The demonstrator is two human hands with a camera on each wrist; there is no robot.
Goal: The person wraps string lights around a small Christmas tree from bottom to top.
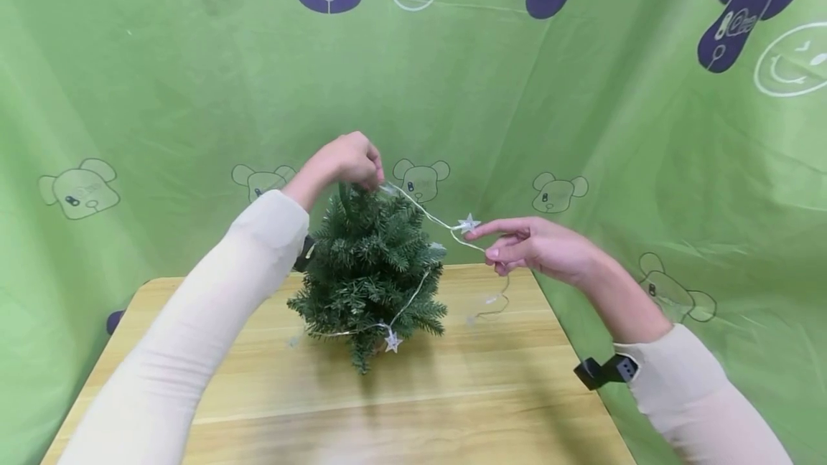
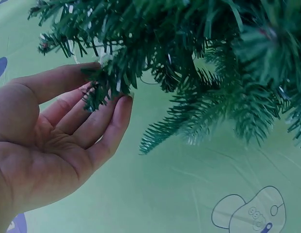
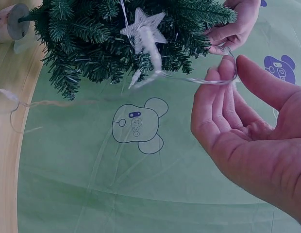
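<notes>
A small artificial Christmas tree [image 1: 368,257] stands on the table. My left hand [image 1: 354,158] is at its top, fingertips pinching a string of star lights, partly hidden behind a branch tip [image 2: 104,87] in the left wrist view. To the right of the tree, my right hand [image 1: 539,246] pinches the same string between thumb and fingers, its index finger pointing toward a clear star [image 1: 466,224]. Between the two hands the pale wire runs fairly straight. Lower down, more of the string crosses the tree's front, where another star [image 1: 392,341] hangs.
The wooden table [image 1: 271,407] carries the tree near its back edge. A loose tail of the light string [image 1: 494,313] hangs down below my right hand. Green printed curtain [image 1: 194,92] surrounds the table at the back and sides. Dark straps [image 1: 604,372] sit at my cuffs.
</notes>
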